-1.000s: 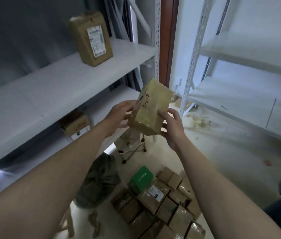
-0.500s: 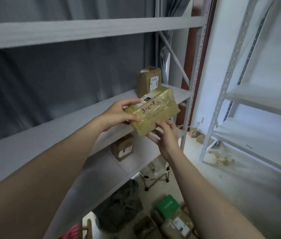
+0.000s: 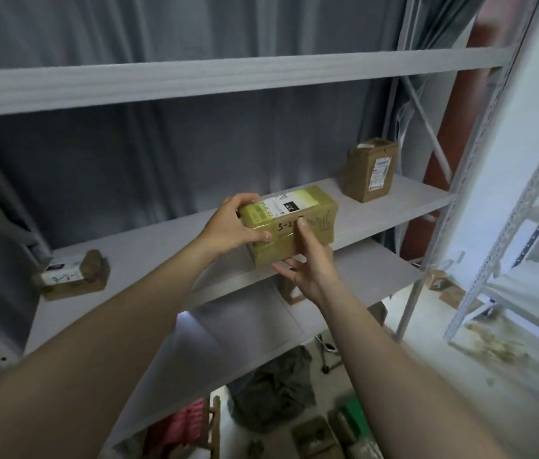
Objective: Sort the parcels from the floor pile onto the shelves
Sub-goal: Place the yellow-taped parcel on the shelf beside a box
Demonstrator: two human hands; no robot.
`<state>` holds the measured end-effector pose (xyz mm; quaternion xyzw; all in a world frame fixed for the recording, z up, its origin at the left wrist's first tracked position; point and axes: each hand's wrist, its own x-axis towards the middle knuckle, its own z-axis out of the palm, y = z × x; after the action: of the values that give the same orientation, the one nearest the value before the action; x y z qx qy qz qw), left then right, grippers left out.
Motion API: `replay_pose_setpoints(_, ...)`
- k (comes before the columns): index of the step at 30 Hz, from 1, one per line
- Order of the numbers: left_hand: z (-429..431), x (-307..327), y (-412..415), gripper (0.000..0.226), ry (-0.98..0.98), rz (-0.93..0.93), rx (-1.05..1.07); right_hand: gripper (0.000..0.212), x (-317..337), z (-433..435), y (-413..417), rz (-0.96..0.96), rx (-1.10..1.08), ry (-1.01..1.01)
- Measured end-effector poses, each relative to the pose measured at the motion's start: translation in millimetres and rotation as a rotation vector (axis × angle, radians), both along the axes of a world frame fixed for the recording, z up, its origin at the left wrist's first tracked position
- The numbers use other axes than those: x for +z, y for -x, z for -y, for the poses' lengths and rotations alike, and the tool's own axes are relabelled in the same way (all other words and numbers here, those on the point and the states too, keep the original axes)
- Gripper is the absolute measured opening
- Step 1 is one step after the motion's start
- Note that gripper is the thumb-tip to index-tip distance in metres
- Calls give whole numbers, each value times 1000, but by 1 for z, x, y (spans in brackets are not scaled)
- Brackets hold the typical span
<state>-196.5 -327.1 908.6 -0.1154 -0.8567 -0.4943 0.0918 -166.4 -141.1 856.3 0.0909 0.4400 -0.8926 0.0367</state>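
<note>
I hold a yellow-brown taped parcel [image 3: 289, 223] with a white label and handwritten numbers over the front edge of the middle grey shelf [image 3: 169, 246]. My left hand [image 3: 233, 226] grips its left end, fingers over the top and thumb on the front. My right hand [image 3: 308, 260] supports it from below, index finger up against the front face. Whether the parcel rests on the shelf I cannot tell. Part of the floor pile of parcels [image 3: 324, 438] shows at the bottom.
A brown box [image 3: 369, 168] stands at the shelf's right end. A flat labelled parcel [image 3: 71, 274] lies at its left end. Another shelf [image 3: 228, 77] runs above, a lower shelf [image 3: 245, 329] below. A second rack [image 3: 519, 226] stands at right. A dark bag [image 3: 274, 389] lies on the floor.
The view has risen from the floor pile to the shelves. Both hands have carried the parcel up and forward to the middle shelf, turning it level with its label on top.
</note>
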Motion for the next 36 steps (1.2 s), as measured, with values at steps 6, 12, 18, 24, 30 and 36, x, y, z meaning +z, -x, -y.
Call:
replay_pose_setpoints(6, 1, -31, 10, 88, 58, 8, 79, 52, 1, 17, 11, 75, 33, -49)
replay_pose_setpoints(12, -48, -43, 53, 79, 9, 38, 178, 35, -13, -26, 58, 223, -155, -239)
replay_pose_setpoints(18, -129, -59, 128, 66, 12, 57, 190, 30, -28, -97, 123, 203, -252, -49)
replay_pose_setpoints(24, -195, -81, 197, 60, 17, 71, 228, 37, -40, -144, 186, 144, -207, 77)
replay_pose_setpoints(30, -223, -94, 244, 66, 70, 131, 215, 24, -55, -162, 239, 217, -176, 69)
replay_pose_setpoints(36, -208, -83, 279, 81, 105, 158, 157, 39, -60, -149, 289, 255, -164, 62)
